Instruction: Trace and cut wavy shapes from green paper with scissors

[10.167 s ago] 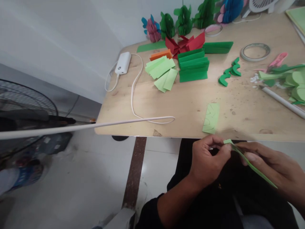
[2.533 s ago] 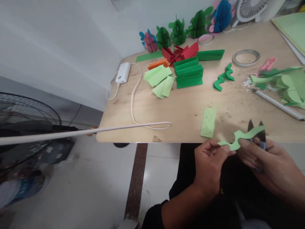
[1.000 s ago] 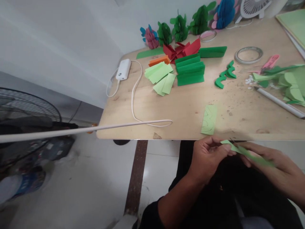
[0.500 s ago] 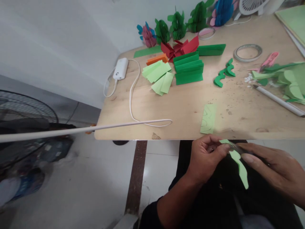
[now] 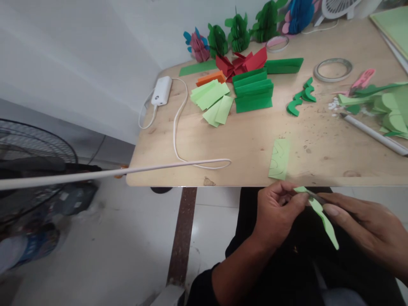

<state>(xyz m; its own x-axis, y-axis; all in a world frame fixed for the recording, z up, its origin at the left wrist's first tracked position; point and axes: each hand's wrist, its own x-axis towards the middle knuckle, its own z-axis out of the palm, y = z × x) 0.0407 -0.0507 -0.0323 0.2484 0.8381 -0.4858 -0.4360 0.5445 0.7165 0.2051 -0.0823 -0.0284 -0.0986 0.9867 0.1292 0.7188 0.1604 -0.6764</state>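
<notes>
Below the table's front edge, my left hand [image 5: 279, 212] pinches the near end of a wavy light green paper strip [image 5: 325, 219]. My right hand [image 5: 366, 231] is closed around small scissors [image 5: 314, 196], whose blades meet the strip close to my left fingertips. The strip hangs down and to the right over my dark lap. On the wooden table [image 5: 242, 140] just above my hands lies a light green paper piece with drawn curves [image 5: 279, 158].
Folded light green [image 5: 213, 100], dark green [image 5: 253, 90], red [image 5: 244, 63] and orange papers lie at the back. Green cut curls [image 5: 301, 97], a tape ring [image 5: 333, 70], a white pen [image 5: 372, 135], a power bank [image 5: 161, 90] with cable, and paper trees stand around. A floor fan [image 5: 28, 157] is at left.
Over the last second the strip swung from lying out to the right to hanging down. Both hands stayed at the table edge, scissors still at the strip.
</notes>
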